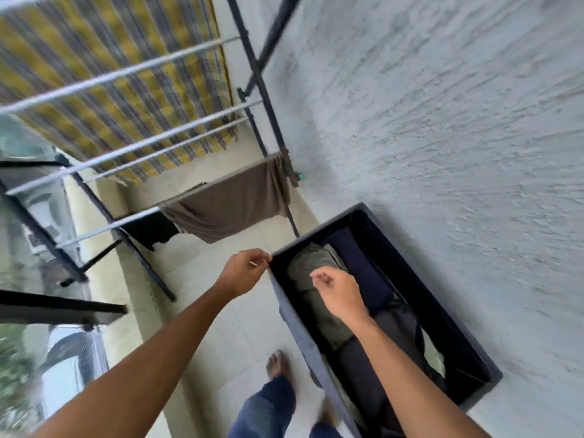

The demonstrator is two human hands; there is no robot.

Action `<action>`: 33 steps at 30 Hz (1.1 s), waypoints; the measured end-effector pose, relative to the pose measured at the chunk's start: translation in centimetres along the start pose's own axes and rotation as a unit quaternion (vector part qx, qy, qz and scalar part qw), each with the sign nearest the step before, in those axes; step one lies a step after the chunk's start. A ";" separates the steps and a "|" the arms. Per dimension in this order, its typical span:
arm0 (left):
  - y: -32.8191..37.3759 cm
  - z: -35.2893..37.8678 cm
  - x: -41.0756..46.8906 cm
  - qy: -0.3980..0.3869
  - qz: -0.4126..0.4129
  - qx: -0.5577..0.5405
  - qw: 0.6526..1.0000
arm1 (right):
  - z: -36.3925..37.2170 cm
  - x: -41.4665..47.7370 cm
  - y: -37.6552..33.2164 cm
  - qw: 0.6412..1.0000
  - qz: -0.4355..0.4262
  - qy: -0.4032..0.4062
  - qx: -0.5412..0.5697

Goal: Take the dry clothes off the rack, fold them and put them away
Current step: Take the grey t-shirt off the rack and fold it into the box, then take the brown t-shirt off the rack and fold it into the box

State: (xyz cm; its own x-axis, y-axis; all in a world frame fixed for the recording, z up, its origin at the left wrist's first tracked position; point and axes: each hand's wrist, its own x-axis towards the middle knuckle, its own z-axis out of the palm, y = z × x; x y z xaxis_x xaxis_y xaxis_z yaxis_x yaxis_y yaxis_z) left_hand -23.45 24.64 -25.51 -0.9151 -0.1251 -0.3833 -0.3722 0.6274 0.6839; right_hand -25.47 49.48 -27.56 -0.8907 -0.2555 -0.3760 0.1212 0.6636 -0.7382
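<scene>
A rough grey plaster wall [442, 121], its surface ridged and streaked, fills the right side and runs down to the floor. The pale beige tiled floor [221, 327] forms a narrow strip between that wall and a low cream-coloured parapet [124, 339] on the left, with thin joints showing between the tiles. Beyond the parapet, lower down and blurred, stands a silver parked car [72, 352], with another pale vehicle [41, 203] farther along and a patch of green foliage [12, 358] at the left edge. Soft, even daylight lies over everything, without hard shadows.
</scene>
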 end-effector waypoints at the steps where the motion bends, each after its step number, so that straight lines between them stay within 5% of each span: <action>1: -0.7 -1.5 -0.2 0.011 -0.019 -0.021 1.000 | 0.1 0.9 -1.3 1.000 -0.014 0.006 0.013; 8: -11.0 -12.0 3.8 0.111 -0.210 -0.210 0.949 | 4.5 12.4 -11.3 0.999 -0.041 -0.011 0.024; 15: -19.2 -17.4 11.8 0.176 -0.333 -0.373 0.848 | 10.6 28.8 -14.2 0.993 0.103 -0.008 0.052; 21: -21.0 -17.5 16.3 0.111 -0.336 -0.476 0.805 | 11.4 38.1 -12.2 0.955 0.232 0.089 0.162; 28: -21.0 -17.3 17.9 0.192 -0.264 -0.519 0.790 | 12.4 40.2 -12.6 0.964 0.172 0.158 0.129; 31: -20.3 -18.2 16.7 0.181 -0.241 -0.578 0.759 | 13.0 35.7 -15.6 0.912 0.170 0.217 0.305; 33: -19.6 -18.5 14.7 0.126 -0.218 -0.658 0.709 | 13.0 32.3 -17.5 0.834 0.169 0.199 0.486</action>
State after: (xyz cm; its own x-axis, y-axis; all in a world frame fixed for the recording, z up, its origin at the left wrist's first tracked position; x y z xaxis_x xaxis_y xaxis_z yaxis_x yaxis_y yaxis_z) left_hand -32.53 -3.73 -33.02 -0.6047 -0.3242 -0.7275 -0.2988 -0.7543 0.5845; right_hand -50.69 20.48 -34.09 -0.7846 0.2120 -0.5826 0.5217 -0.2820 -0.8052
